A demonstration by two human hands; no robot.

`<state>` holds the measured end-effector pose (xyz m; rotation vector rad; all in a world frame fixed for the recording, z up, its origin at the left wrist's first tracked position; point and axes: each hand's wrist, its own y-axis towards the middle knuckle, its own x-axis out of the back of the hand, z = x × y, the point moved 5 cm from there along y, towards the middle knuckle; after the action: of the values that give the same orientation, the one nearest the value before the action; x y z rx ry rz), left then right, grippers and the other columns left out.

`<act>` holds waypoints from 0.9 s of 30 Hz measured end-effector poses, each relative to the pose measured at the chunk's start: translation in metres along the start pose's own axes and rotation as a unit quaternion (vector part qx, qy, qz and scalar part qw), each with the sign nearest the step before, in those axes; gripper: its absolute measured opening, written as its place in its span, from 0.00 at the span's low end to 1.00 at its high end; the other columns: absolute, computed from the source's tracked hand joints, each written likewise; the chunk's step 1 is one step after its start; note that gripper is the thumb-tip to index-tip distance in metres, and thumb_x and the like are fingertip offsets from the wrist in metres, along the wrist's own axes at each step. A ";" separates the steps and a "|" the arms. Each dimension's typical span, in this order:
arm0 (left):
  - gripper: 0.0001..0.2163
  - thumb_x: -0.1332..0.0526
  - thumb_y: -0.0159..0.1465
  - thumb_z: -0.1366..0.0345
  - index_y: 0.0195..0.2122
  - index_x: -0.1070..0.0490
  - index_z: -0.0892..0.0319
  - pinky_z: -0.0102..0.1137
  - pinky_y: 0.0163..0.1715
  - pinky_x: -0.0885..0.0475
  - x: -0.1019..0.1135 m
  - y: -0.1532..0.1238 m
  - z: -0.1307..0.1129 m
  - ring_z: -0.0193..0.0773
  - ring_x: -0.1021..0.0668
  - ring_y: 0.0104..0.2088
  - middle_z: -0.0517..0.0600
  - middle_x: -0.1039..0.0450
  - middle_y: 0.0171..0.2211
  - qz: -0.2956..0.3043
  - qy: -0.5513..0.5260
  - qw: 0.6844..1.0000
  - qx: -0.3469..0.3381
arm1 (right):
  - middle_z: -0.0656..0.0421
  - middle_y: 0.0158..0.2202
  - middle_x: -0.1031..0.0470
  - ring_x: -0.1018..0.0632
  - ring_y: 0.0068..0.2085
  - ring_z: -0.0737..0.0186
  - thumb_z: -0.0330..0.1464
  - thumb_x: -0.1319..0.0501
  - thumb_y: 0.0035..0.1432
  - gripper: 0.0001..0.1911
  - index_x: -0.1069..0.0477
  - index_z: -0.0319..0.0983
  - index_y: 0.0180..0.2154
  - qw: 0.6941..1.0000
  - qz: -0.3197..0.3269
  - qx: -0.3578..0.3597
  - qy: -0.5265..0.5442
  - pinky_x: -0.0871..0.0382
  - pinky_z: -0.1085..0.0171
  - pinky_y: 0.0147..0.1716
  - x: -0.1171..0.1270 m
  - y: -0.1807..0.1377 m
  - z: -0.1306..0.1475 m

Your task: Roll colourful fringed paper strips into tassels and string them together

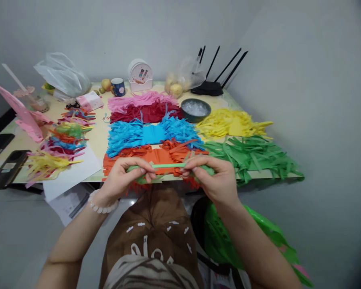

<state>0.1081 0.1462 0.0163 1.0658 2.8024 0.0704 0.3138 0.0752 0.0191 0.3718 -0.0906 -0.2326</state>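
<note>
Both of my hands pinch a rolled green fringed paper strip [167, 165], stretched level between them just above the table's front edge. My left hand [124, 176], with a bead bracelet on its wrist, grips the left end with closed fingers. My right hand [212, 176] grips the right end, where green fringe bunches under the fingers. Under the strip lies a sheet of orange fringed paper [156, 154]. Behind that are blue fringed paper [147, 134], dark red fringed paper [144, 113] and pink fringed paper [138, 100].
Green fringed paper [252, 154] and yellow fringed paper [231, 123] lie at the right of the table [100, 134]. A dark bowl [195, 110] sits mid-table. Finished multicoloured paper tassels [63, 140] lie left. A router [207, 87], mug [118, 86], plastic bags, fruit and phones line the edges.
</note>
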 end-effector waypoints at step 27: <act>0.09 0.38 0.66 0.67 0.41 0.20 0.44 0.56 0.64 0.50 -0.022 -0.004 -0.025 0.43 0.21 0.43 0.46 0.17 0.39 0.020 0.515 0.793 -0.323 | 0.55 0.36 0.16 0.16 0.36 0.59 0.43 0.39 0.64 0.14 0.21 0.40 0.37 0.935 0.325 -0.135 -0.032 0.22 0.64 0.36 -0.026 0.007 0.007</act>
<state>0.1178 0.1290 0.0435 1.0518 3.0194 1.9990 0.2888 0.0855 0.0272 0.0456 -0.2373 0.3978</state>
